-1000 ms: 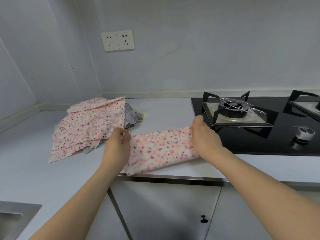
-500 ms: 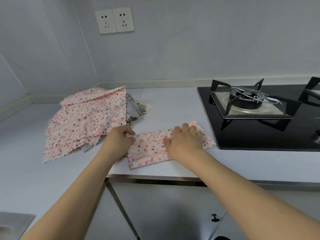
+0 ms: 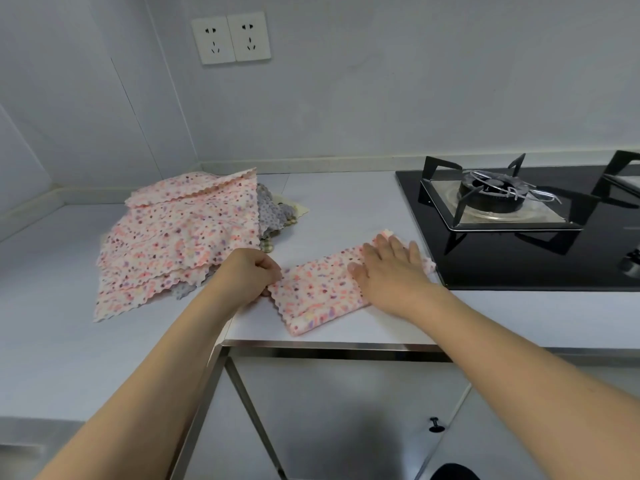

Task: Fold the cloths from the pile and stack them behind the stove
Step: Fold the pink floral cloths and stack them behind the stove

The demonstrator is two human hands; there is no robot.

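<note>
The pale grey desk [image 3: 346, 199] carries, at about ten o'clock from the hands, a loose pile of cloths [image 3: 180, 237], pink floral with scalloped edges over grey ones. At two o'clock sits the black glass gas stove [image 3: 540, 244]. Between them, near the front edge, lies the folded cloth [image 3: 322, 292], a narrow pink-spotted strip, its right end just beside the stove. The right hand [image 3: 391, 271] presses flat on it, fingers straight; the left hand [image 3: 249, 271] pinches its left end. No writing is legible.
</note>
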